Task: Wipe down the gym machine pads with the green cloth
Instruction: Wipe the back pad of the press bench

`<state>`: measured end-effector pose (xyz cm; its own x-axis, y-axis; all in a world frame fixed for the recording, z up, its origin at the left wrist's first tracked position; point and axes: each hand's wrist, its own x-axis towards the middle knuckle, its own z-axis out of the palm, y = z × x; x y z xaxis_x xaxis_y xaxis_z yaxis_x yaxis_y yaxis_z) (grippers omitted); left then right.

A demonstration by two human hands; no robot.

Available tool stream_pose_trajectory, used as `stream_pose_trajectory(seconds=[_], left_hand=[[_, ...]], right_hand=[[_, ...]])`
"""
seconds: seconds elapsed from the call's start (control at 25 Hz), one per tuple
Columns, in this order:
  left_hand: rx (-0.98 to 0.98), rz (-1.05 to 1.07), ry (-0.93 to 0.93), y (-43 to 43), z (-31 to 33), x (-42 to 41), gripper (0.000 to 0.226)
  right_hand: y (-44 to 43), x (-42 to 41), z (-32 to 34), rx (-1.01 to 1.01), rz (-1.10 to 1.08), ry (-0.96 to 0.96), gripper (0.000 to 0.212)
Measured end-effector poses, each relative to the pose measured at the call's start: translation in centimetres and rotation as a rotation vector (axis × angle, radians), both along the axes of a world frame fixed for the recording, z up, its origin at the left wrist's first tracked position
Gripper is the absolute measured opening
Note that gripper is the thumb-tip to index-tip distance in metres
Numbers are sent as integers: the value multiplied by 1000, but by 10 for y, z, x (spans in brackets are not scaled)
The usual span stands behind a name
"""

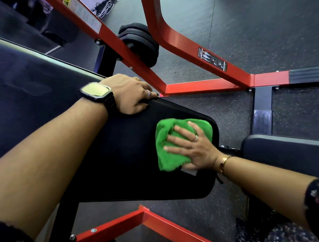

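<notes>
Four fingertips of the left grip (130, 96) are out of sight, curled over the far edge of the black pad (123, 156). Only the back of the hand and two rings show, so this grip is closed round that edge. Part of the green cloth (169, 163) is hidden under the right grip (194, 148), and a white tag (189, 172) peeps out below the palm. Both forearms run out of the picture at the near side, each ending in a dark flowered sleeve. The red frame (186, 46) is cut off at the top and the bottom, and the print on its sticker (212, 59) is too small to read. The things at far left are blurred and dark.

The pad is a smooth, matt slab with rounded corners. A larger dark pad (27, 95) to its left has a faint sheen, and a third pad (282, 153) lies to the right. The frame is square painted tube, bolted to black uprights. Round black weight plates (140, 44) are stacked beyond it, above a speckled rubber floor (270, 34). The cloth is fluffy and bunched up.

The cloth lies on the right end of the black pad, near its far right corner. The right grip lies flat on it, fingers straight and spread, pressing it down without clasping it. Green shows left of and beyond the fingertips. The left grip is well apart from the cloth, to its far left.
</notes>
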<state>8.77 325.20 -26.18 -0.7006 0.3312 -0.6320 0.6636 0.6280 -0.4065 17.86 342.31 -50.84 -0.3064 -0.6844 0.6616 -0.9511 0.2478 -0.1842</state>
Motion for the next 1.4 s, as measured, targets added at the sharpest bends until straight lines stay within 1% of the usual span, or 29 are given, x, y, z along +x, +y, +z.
stream_pose_trajectory(seconds=[0.08,0.12,0.16,0.24,0.28,0.32,0.4,0.48,0.6,0.68,0.72,0.8,0.88,0.96,1.0,1.04,1.12,1.2,1.24,1.32,1.36,1.4], left_hand=[[1,-3,2,0,0,1,54],[-4,-1,-1,0,0,1,53],[-9,2,-4,1,0,1,52],[0,14,7,4,0,2,51],[-1,10,15,4,0,2,52],[-8,3,17,4,1,2,52],[-15,2,7,2,0,2,53],[-20,0,-1,2,0,1,53],[1,-1,0,5,0,0,52],[-9,-5,6,4,-1,2,52],[-15,-11,8,4,-1,2,52],[-16,-10,24,3,-1,3,52],[-27,-22,39,2,0,5,52],[-9,-17,49,1,-1,6,52],[-3,-15,53,2,-1,7,51],[-7,-18,50,2,-2,7,51],[-9,-16,43,2,-3,6,51],[-7,-18,51,0,-3,7,51],[-8,-27,56,0,-3,6,51],[-9,-23,61,1,-3,4,51],[-6,-14,65,0,-4,4,51],[3,-6,71,0,-3,6,51]], right_hand=[[-4,-12,7,-29,-108,-194,77],[-9,-18,15,-68,-192,-329,77],[-13,-24,23,-114,-292,-516,76],[-16,-35,25,-207,-484,-951,70],[-13,-38,20,-207,-581,-1084,69],[-9,-39,12,-181,-655,-1165,70],[2,-35,-10,-155,-736,-1315,70],[12,-17,-34,-249,-788,-1519,70],[19,30,-60,-410,-866,-1961,70],[20,66,-63,-379,-903,-2216,60],[18,77,-61,-373,-940,-2286,57],[12,83,-44,-399,-1031,-2304,57],[4,75,-19,-400,-1099,-2218,59],[-5,59,9,-312,-1124,-2139,60],[-10,47,25,-280,-1103,-2099,60],[-16,32,41,-279,-1057,-2046,60],[-34,-3,77,-312,-874,-1901,58],[-51,-26,101,-257,-673,-1684,59],[-53,-31,101,-209,-618,-1560,61],[-39,-31,72,-151,-611,-1389,64],[-26,-25,50,-136,-637,-1351,65],[-11,-16,25,-122,-666,-1357,67]])
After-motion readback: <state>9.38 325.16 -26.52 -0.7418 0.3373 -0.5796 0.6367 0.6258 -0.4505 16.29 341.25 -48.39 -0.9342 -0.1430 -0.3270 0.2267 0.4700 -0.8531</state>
